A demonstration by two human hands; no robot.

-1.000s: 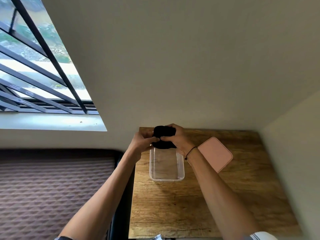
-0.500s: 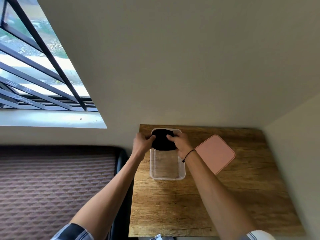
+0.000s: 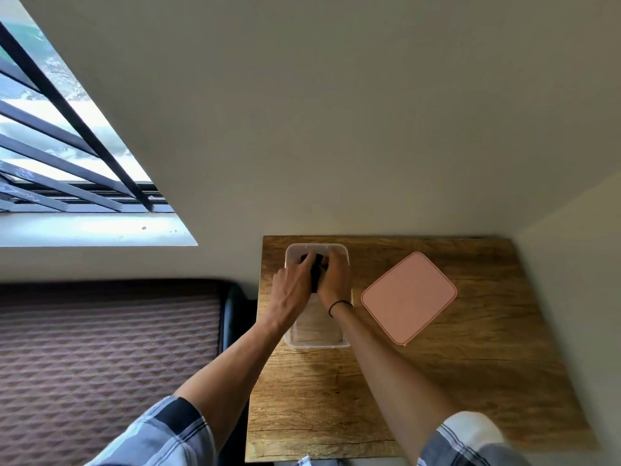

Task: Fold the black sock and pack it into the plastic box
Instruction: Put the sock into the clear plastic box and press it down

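A clear plastic box (image 3: 316, 344) stands on the wooden table (image 3: 437, 381), near its far left corner. The folded black sock (image 3: 316, 275) is inside the far half of the box, mostly hidden by my hands. My left hand (image 3: 292, 290) and my right hand (image 3: 334, 277) reach into the box from the near side, side by side, fingers curled around the sock. A thin black band circles my right wrist.
A pink square lid (image 3: 408, 297) lies flat on the table just right of the box. A wall runs behind the table and another on its right. A dark quilted mattress (image 3: 100, 358) lies left of the table, below a barred window (image 3: 67, 156).
Both hands have lowered the sock from above the box's far rim down into the box. The camera has tilted and come closer.
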